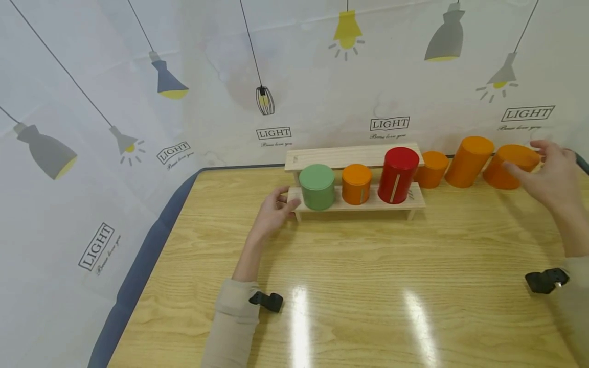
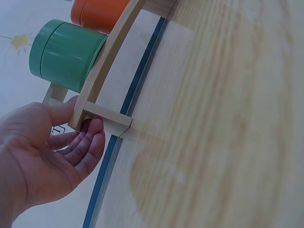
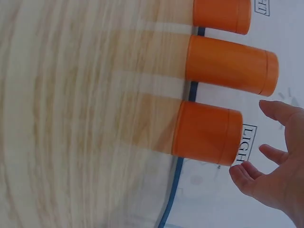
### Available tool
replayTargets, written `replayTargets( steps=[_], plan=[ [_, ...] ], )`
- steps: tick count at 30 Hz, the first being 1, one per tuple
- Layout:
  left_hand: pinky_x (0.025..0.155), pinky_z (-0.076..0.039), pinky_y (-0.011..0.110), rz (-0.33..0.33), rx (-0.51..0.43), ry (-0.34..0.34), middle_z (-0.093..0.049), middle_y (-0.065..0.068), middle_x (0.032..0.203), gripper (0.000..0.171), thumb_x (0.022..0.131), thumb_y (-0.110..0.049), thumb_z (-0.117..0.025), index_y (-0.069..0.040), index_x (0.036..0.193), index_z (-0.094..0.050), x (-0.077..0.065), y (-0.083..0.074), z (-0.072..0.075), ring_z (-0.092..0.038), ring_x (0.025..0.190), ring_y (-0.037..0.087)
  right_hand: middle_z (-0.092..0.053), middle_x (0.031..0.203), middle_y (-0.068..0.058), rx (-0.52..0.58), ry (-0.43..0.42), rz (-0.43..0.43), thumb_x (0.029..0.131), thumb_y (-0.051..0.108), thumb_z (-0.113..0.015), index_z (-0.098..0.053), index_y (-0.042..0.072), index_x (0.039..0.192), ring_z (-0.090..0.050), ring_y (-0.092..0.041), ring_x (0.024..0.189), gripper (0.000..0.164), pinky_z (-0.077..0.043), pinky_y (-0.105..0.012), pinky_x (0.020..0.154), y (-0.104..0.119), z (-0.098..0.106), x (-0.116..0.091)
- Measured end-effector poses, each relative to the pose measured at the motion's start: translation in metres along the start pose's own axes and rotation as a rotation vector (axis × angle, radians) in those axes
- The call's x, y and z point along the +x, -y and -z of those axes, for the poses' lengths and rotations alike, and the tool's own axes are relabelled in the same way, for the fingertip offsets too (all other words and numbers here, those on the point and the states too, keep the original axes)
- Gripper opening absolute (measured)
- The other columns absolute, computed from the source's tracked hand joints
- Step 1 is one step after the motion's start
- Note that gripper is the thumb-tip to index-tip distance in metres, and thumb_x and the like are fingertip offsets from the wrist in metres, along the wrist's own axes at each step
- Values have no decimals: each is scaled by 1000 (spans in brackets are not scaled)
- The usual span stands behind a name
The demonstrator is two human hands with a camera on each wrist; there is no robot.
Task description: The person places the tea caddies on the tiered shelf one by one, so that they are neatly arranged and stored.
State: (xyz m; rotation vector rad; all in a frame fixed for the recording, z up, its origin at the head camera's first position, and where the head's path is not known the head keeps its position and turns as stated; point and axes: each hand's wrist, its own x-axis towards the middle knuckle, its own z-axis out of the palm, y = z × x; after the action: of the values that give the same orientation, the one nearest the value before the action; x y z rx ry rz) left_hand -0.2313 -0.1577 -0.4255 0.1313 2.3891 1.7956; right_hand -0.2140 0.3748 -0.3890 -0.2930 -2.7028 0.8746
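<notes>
Three canisters stand upright on the lower tier of the wooden rack (image 1: pixel 340 157): a green canister (image 1: pixel 317 188) at the left end, a small orange canister (image 1: pixel 356 185) in the middle and a red canister (image 1: pixel 401 174) toward the right end. Another three stand off the rack on the bench (image 1: pixel 349 255), in a row to its right along the back edge: a short orange canister (image 1: pixel 431 171) just beside the rack, a tall orange canister (image 1: pixel 468 163) next, and a wide orange canister (image 1: pixel 508 168) at the far end. Judged by this layout, the work is about midway, with three canisters on the rack and three off it; the wide orange canister appears to be the piece being attended to, and its handling is assessed as unfinished. On inspection of the hands, the left hand (image 1: pixel 273 212) is closed on the left end of the rack's lower tier, its fingers curled in beside the leg, as the left wrist view confirms. The right hand (image 1: pixel 551 178) is spread at the upper part of the wide orange canister, thumb and fingers well apart and not clamped on it; whether a fingertip touches the lid cannot be established.
</notes>
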Motion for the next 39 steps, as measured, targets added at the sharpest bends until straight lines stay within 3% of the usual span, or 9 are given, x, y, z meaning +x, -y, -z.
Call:
replayTargets(
  steps=[6, 13, 17, 20, 23, 28, 33, 36, 39],
  plan=[
    [88, -61, 38, -5, 5, 4, -57, 20, 115, 57, 100, -14, -65, 2, 149, -41, 0, 0, 1, -63, 98, 28, -17, 149, -45, 22, 37, -84, 101, 37, -55, -8, -10, 156, -20, -61, 134, 86, -30, -74, 105, -19, -9, 16],
    [92, -59, 42, 10, -2, 13, -56, 21, 117, 58, 101, -14, -65, 2, 151, -40, 1, 1, 2, -62, 102, 33, -11, 158, -37, 79, 44, -115, 91, 62, -57, 2, 0, 160, -27, -59, 135, 110, -33, -69, 110, -95, -39, 62],
    [90, -60, 40, 8, 8, 6, -56, 21, 116, 58, 100, -13, -65, 3, 150, -40, 0, -1, 1, -63, 100, 31, -22, 153, -40, 69, 31, -108, 89, 64, -59, -9, -7, 157, -34, -58, 130, 111, -42, -67, 102, -117, -47, 74],
    [87, -61, 37, -6, 10, -2, -57, 20, 114, 57, 100, -14, -66, 2, 149, -42, 0, 0, 1, -63, 97, 27, -35, 141, -41, 54, 21, -103, 90, 58, -62, -25, -15, 149, -43, -54, 116, 101, -54, -46, 80, -105, -41, 66],
    [87, -61, 36, -4, 8, -1, -57, 20, 115, 57, 100, -14, -66, 1, 149, -41, -1, 0, 1, -63, 98, 28, -42, 131, -40, 28, 12, -86, 91, 55, -63, -37, -19, 140, -45, -48, 100, 92, -43, -24, 53, -90, -35, 57],
    [87, -61, 34, 10, 7, -6, -57, 19, 116, 59, 100, -13, -66, 2, 150, -40, -1, 1, 0, -62, 99, 27, -39, 136, -40, 38, 7, -134, 92, 53, -62, -33, -18, 144, -46, -47, 104, 93, -55, -41, 70, -62, -24, 38],
    [87, -61, 34, 10, 11, -10, -57, 19, 116, 59, 100, -14, -66, 2, 151, -39, 0, 2, 0, -63, 99, 28, -30, 150, -40, 78, 3, -184, 95, 50, -58, -20, -13, 153, -41, -54, 124, 94, -45, -61, 103, -30, -6, 19],
    [89, -60, 36, 13, 8, -10, -56, 19, 117, 59, 100, -14, -66, 1, 151, -39, 0, 1, 0, -62, 100, 28, -31, 151, -36, 102, -36, -172, 96, 46, -59, -19, -10, 154, -50, -31, 114, 90, -45, -49, 105, -17, 4, 13],
    [89, -60, 36, 18, 9, -8, -55, 19, 117, 60, 100, -15, -66, 0, 151, -39, 0, 1, 0, -62, 101, 29, -46, 136, -11, 145, -113, -159, 96, 42, -61, -24, -4, 155, -39, 2, 93, 83, -42, -27, 96, -12, 9, 13]
  ],
)
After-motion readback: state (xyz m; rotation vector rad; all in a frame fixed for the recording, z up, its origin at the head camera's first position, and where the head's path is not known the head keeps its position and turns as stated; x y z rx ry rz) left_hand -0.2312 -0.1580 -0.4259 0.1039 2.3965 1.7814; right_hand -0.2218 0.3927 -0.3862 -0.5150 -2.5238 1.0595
